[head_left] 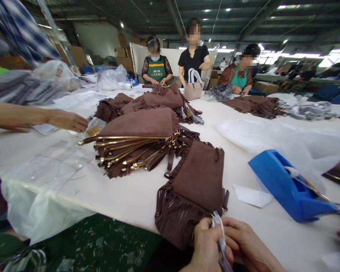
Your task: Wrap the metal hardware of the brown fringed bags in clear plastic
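Near the table's front edge, my left hand (205, 243) and my right hand (248, 241) pinch a narrow strip wrapped in clear plastic (221, 241) between them. The strip's contents are too blurred to make out. Just beyond my fingers lies a brown fringed pouch (201, 175), flat on the table, its fringe spilling toward the front edge. Farther left, several brown pouches with gold zippers (138, 124) are stacked, their zipper edges fanned toward me. Behind that stack is a looser pile of brown fringed pouches (158, 98).
A blue tape dispenser (286, 185) stands at right beside a white paper piece (252, 195). Another person's arm (45, 115) reaches in from the left. Clear plastic sheeting (45, 185) drapes over the front edge. Several co-workers stand across the table, near a beige handbag (193, 90).
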The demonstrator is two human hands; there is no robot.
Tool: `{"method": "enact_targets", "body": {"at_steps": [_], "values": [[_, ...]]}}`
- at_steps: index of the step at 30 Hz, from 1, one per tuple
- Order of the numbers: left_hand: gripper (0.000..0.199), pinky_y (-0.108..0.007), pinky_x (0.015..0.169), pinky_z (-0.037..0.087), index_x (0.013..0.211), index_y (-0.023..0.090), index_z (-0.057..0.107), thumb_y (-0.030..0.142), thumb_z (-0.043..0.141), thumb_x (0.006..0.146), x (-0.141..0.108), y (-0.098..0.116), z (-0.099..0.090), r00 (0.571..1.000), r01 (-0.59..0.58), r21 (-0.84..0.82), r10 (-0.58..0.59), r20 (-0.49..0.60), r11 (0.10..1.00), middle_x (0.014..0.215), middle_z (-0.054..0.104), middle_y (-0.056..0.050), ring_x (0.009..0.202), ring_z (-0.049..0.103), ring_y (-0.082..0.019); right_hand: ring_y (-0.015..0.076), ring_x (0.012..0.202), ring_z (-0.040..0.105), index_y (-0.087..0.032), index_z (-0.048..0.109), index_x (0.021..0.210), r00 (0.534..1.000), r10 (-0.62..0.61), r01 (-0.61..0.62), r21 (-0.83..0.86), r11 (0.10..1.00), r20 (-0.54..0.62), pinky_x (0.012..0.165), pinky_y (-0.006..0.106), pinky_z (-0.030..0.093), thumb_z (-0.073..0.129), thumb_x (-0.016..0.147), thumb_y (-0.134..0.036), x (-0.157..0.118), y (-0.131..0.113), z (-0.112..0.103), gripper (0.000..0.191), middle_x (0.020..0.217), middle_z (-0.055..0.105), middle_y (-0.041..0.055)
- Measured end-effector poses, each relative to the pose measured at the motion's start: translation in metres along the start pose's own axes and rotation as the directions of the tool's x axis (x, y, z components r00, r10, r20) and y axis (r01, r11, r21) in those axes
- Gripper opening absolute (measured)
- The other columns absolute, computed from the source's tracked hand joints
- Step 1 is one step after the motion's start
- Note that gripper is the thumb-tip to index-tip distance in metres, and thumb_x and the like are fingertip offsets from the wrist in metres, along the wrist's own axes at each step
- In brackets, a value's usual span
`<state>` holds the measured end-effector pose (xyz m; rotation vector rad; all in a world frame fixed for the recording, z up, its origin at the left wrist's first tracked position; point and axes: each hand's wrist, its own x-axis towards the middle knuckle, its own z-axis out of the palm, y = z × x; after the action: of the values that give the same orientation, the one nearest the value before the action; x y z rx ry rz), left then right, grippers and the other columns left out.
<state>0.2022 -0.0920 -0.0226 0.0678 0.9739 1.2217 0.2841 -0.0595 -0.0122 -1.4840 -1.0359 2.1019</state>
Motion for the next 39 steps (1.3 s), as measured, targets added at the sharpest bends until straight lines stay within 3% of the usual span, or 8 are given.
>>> {"method": "enact_targets", "body": {"at_steps": [5,11,15,22,26,30,35,39], "values": [[0.019,-0.017,0.028,0.015,0.068,0.015,0.048,0.023,0.051,0.051,-0.011,0.017,0.003,0.997,0.057,-0.009,-0.057,-0.047,0.998,0.03,0.041,0.002,0.024,0.032,-0.007,0.0033,0.035,0.033,-0.014,0.053,0.061,0.972,-0.095,0.092,0.028,0.995,0.214,0.039,0.018,0.012,0.051,0.069,-0.027,-0.007,-0.004,0.001,0.015,0.04,0.029,-0.0094],[0.018,-0.017,0.033,0.02,0.072,0.014,0.047,0.018,0.051,0.055,-0.008,0.02,-0.002,0.992,0.089,0.117,-0.077,-0.104,0.989,0.042,0.053,-0.001,0.028,0.034,-0.006,0.0052,0.039,0.027,-0.012,0.06,0.083,0.945,-0.178,0.152,-0.113,0.982,-0.273,0.04,0.02,0.016,0.054,0.065,-0.039,-0.012,0.015,-0.021,0.033,0.04,0.032,-0.0094],[0.023,-0.017,0.033,0.021,0.078,0.014,0.049,0.021,0.054,0.057,-0.004,0.029,-0.004,0.991,0.102,0.245,-0.077,-0.112,0.964,0.043,0.054,0.001,0.028,0.034,-0.005,0.0074,0.039,0.03,-0.013,0.059,0.086,0.904,-0.254,0.209,-0.164,0.964,-0.345,0.038,0.021,0.021,0.047,0.069,-0.043,-0.019,0.029,-0.028,0.036,0.041,0.034,-0.0081],[0.026,-0.018,0.032,0.014,0.071,0.013,0.049,0.036,0.056,0.063,-0.003,0.074,-0.03,0.997,-0.002,0.616,-0.043,0.058,0.788,0.044,0.056,-0.001,0.027,0.032,-0.004,0.0193,0.091,0.054,-0.022,0.049,0.112,0.537,-0.825,0.332,-0.855,0.399,-0.177,0.081,0.036,0.044,0.044,0.074,-0.017,0.01,0.018,-0.022,0.039,0.109,0.052,0.0085],[0.035,-0.019,0.032,0.016,0.071,0.013,0.05,0.045,0.059,0.06,-0.003,0.091,-0.039,0.99,-0.083,0.863,-0.06,0.129,0.498,0.051,0.054,0.002,0.032,0.031,-0.003,0.0257,0.11,0.042,-0.023,0.055,0.097,0.454,-0.888,0.287,-0.956,0.061,0.08,0.091,0.044,0.036,0.052,0.073,-0.017,0.032,0.001,-0.009,0.025,0.114,0.052,0.0072],[0.032,-0.02,0.038,0.025,0.059,0.016,0.047,0.046,0.058,0.06,0.004,0.111,-0.036,0.978,-0.205,0.978,-0.037,0.207,0.051,0.052,0.04,0.006,0.044,0.032,-0.006,0.0196,0.08,0.056,-0.02,0.052,0.077,0.454,-0.853,0.209,-0.961,-0.18,0.258,0.085,0.042,0.038,0.046,0.079,-0.016,0.033,0.002,0.0,0.008,0.077,0.06,0.0025],[0.022,-0.026,0.062,0.036,0.077,0.02,0.059,0.037,0.044,0.076,0.028,0.126,-0.026,0.894,-0.355,0.68,-0.021,0.447,-0.642,0.074,0.057,-0.003,0.07,0.052,-0.016,0.0163,0.055,0.059,-0.018,0.047,0.091,0.547,-0.832,0.077,-0.995,-0.068,0.099,0.049,0.026,0.04,0.046,0.079,-0.011,0.023,0.018,0.004,0.014,0.068,0.062,0.0012],[0.029,-0.032,0.067,0.041,0.091,0.022,0.059,0.032,0.034,0.081,0.047,0.134,-0.022,0.868,-0.351,0.456,-0.101,0.487,-0.818,0.085,0.061,-0.008,0.077,0.056,-0.022,0.0155,0.051,0.061,-0.019,0.044,0.091,0.474,-0.879,0.09,-0.996,-0.02,0.061,0.044,0.025,0.038,0.043,0.077,-0.009,0.035,0.027,0.002,0.017,0.065,0.063,-0.0009]]}}
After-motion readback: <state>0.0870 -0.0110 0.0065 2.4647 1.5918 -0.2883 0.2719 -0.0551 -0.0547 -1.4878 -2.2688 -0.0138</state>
